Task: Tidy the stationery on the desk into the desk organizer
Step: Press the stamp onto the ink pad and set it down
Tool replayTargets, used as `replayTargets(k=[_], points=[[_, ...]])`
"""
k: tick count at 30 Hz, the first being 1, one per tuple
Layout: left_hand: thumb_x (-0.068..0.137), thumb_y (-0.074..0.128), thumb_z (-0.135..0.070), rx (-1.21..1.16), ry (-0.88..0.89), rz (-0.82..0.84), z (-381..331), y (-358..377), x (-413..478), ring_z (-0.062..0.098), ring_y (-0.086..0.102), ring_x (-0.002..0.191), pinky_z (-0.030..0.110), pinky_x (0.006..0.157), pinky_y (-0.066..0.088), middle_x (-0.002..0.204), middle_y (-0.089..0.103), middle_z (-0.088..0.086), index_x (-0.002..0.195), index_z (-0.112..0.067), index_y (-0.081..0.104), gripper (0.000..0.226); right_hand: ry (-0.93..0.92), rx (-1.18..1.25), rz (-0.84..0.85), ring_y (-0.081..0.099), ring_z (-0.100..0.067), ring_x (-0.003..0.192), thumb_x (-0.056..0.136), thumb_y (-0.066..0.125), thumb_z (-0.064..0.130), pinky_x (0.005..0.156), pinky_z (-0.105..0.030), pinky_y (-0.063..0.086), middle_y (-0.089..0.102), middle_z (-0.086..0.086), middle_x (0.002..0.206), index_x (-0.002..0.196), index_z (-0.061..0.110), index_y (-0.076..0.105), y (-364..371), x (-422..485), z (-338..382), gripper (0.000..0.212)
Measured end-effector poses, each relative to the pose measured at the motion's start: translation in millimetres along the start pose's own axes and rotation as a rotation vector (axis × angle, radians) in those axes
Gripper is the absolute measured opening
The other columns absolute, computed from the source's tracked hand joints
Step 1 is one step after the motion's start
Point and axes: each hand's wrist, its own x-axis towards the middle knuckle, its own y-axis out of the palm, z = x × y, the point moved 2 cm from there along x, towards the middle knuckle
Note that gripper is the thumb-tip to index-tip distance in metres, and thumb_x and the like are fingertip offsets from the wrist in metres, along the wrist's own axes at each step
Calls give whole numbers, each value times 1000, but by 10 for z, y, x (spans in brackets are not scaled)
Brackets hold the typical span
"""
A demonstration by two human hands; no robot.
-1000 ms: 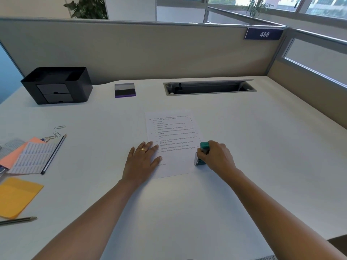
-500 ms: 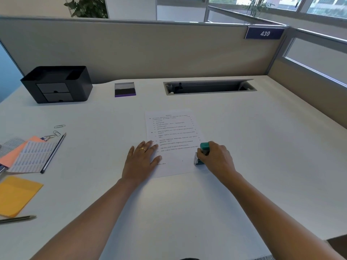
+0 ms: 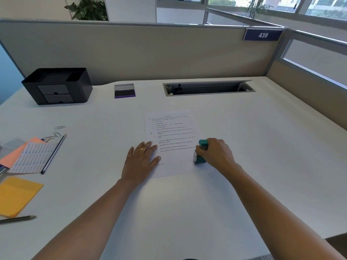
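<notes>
A printed sheet of paper (image 3: 171,136) lies in the middle of the white desk (image 3: 244,147). My left hand (image 3: 139,160) rests flat on the sheet's lower left corner, fingers spread. My right hand (image 3: 217,153) grips a green stamp (image 3: 201,152) standing on the sheet's right edge. The black desk organizer (image 3: 58,86) with two small drawers stands at the far left, against the partition. On the left lie a pencil (image 3: 54,152), paper clips (image 3: 56,132), printed label sheets (image 3: 32,158), an orange card (image 3: 14,156) and a yellow sticky pad (image 3: 16,194).
A purple ink pad (image 3: 124,91) with its clear lid sits right of the organizer. An open cable tray (image 3: 208,88) is set into the desk's back. A second pencil (image 3: 17,219) lies at the front left edge. Beige partitions (image 3: 150,53) wall the back and right.
The stamp and my right hand have shifted very slightly; my left hand stays on the paper. Nothing else has moved.
</notes>
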Motion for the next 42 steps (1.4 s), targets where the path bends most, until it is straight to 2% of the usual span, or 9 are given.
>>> replayTargets(k=[8,12,15,20,25,30,34,39,42], points=[[90,24,-58,-1,3,21,-3,-14,18,12,14,142,38,116,8,153,23,-9,142,-29,30,60,-3,130,-135,43,-19,57,87,53,33,46,-24,29,49,-1,64,72,7,49,-325,132,202,29],[90,23,-57,-74,-7,9,-2,-46,5,9,14,142,36,116,7,154,19,-8,144,-27,22,62,-12,121,-107,45,-19,59,87,52,34,46,-24,30,53,-3,69,75,7,50,-243,130,346,29],[96,30,-44,-231,-22,-14,6,-84,-10,9,16,142,33,116,6,155,15,-6,146,-23,17,55,-19,106,-83,47,-21,63,88,51,35,46,-23,29,55,-5,74,77,9,51,-121,85,445,29],[95,41,-37,-370,-48,-30,154,-177,-89,10,19,141,27,111,20,155,13,-8,145,-21,21,56,-28,77,-51,50,-20,68,90,49,41,47,-23,29,55,-1,79,80,13,50,67,62,669,30],[95,42,-39,-275,-69,-37,585,-290,-160,8,16,141,24,112,16,154,20,-7,143,-21,27,54,-63,79,-16,53,-20,73,89,48,49,59,-26,36,56,1,81,84,15,50,260,104,1001,34],[93,44,-40,-242,-170,-43,925,-360,-96,10,14,142,26,116,14,153,23,-3,141,-17,32,55,-91,200,33,55,-17,71,87,50,43,60,-26,40,60,1,83,86,16,54,514,191,1324,27],[92,48,-37,-308,-209,-17,1058,-421,70,10,19,141,24,112,16,151,26,-2,140,-16,35,54,-49,391,67,64,-23,86,87,52,44,78,-35,52,63,-5,96,99,14,56,727,414,1516,32],[89,55,-33,-437,-307,-56,1267,-607,439,17,50,118,25,93,36,122,58,0,116,-16,60,31,21,660,110,55,-8,65,90,52,38,62,-20,43,64,-8,93,103,10,56,920,838,1752,31],[90,54,-32,-447,-318,-30,1422,-729,706,18,59,91,25,73,43,91,64,1,89,-16,65,20,107,787,102,50,-8,62,91,51,38,68,-26,44,62,-9,90,101,11,55,1116,1137,1873,29]])
